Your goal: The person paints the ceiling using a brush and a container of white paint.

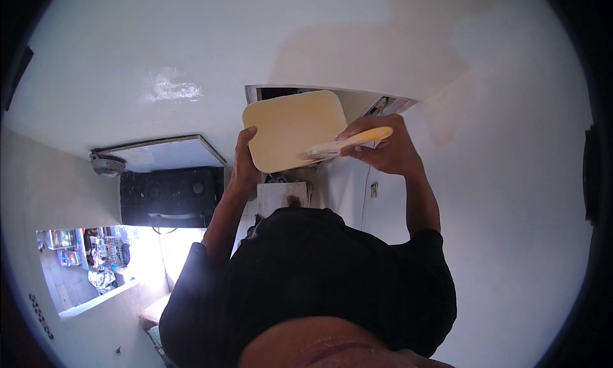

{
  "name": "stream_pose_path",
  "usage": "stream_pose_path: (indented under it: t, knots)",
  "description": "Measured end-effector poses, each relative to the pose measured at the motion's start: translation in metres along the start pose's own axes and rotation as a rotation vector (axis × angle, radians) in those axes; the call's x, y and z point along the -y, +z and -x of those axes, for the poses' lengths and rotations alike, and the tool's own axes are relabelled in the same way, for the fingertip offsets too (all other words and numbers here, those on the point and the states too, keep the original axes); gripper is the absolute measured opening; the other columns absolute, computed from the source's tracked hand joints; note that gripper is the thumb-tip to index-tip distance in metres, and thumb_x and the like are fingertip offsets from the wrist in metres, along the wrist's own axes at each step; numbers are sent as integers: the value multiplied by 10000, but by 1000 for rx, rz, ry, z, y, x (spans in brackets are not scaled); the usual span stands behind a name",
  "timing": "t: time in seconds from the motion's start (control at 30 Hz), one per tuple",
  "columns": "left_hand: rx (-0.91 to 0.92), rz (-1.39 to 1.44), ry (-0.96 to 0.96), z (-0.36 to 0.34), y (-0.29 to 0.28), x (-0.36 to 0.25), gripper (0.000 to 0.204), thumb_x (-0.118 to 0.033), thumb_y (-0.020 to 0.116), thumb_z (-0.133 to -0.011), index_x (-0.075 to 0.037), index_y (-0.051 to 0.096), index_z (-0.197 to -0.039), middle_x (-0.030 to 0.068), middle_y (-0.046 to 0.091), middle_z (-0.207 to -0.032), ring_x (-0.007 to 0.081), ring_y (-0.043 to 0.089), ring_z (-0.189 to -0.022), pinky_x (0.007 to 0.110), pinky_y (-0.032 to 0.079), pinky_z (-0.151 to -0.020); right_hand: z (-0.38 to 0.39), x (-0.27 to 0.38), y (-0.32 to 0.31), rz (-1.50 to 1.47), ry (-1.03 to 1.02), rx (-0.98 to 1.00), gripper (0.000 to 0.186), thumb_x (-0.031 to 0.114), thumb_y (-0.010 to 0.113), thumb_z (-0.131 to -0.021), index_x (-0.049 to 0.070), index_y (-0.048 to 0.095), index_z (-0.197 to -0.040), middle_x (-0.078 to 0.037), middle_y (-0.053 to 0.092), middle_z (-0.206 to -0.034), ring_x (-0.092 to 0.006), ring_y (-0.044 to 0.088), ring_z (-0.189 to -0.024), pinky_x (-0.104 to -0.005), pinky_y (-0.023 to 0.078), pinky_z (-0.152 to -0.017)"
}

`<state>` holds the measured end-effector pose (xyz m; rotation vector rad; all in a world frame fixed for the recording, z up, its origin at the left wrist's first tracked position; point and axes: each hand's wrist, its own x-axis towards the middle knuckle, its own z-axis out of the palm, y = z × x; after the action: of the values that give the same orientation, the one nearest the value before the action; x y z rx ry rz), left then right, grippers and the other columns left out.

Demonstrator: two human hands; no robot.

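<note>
My left hand (pixel 244 157) grips the left edge of a cream-yellow tray-like piece (pixel 290 122) with rounded corners, thumb over its rim. Whether it is a shallow tray, a tub or a lid I cannot tell. A paintbrush (pixel 377 134) with a yellow-orange handle is pinched in my right hand (pixel 389 152). Its whitish bristles lie over the tray's lower right part and seem to touch it. Both forearms are raised in front of my chest.
White walls (pixel 498 227) surround me, with a glossy patch (pixel 172 89) at the upper left. Beyond the tray is a recessed opening (pixel 364 103). A large black speaker-like box (pixel 172 195) stands at left, near a grey bowl (pixel 107 165) and a bright window opening (pixel 80 314).
</note>
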<state>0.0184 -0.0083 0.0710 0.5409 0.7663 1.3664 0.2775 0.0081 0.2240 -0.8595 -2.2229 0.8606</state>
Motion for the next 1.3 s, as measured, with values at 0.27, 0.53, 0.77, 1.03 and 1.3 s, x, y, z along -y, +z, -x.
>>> stream_pose_path:
  t: [0.27, 0.53, 0.77, 1.03, 1.3]
  knots:
    - [112, 60, -40, 0, -7, 3, 544, -431, 416, -920, 6, 503, -1232, 127, 623, -1088, 225, 640, -956, 343, 530, -820, -15, -10, 1, 154, 227, -410, 158, 104, 780, -758, 19, 666, -827, -61, 697, -763, -124, 669, -682, -246, 529, -632]
    - [128, -28, 20, -2, -11, 4, 489, -388, 359, -963, 6, 523, -1202, 116, 631, -1072, 197, 642, -957, 328, 529, -823, -17, -7, -12, 466, 44, -531, 203, 210, 747, -786, 49, 658, -873, -88, 682, -693, -212, 673, -585, -294, 521, -564]
    - [43, 2, 33, -20, -14, 20, 476, -382, 365, -940, -16, 544, -1186, 90, 642, -1042, 191, 644, -935, 328, 526, -804, -10, -3, -7, 228, -26, 17, 194, 141, 792, -730, 82, 680, -876, -59, 698, -834, -206, 682, -724, -307, 526, -643]
    - [66, -7, 93, -4, 6, 4, 467, -408, 405, -933, -15, 545, -1144, 81, 626, -1016, 178, 625, -917, 305, 498, -793, -37, 24, -43, 41, -114, -453, 204, 75, 812, -698, 51, 686, -857, -31, 701, -803, -129, 666, -757, -274, 511, -717]
    - [64, -26, 185, 5, 5, 3, 483, -420, 419, -909, -23, 544, -1154, 75, 627, -1005, 191, 624, -927, 321, 495, -807, -210, 120, -159, -294, -868, -1123, 169, 66, 792, -757, 0, 643, -802, -33, 655, -713, -94, 595, -604, -228, 471, -561]
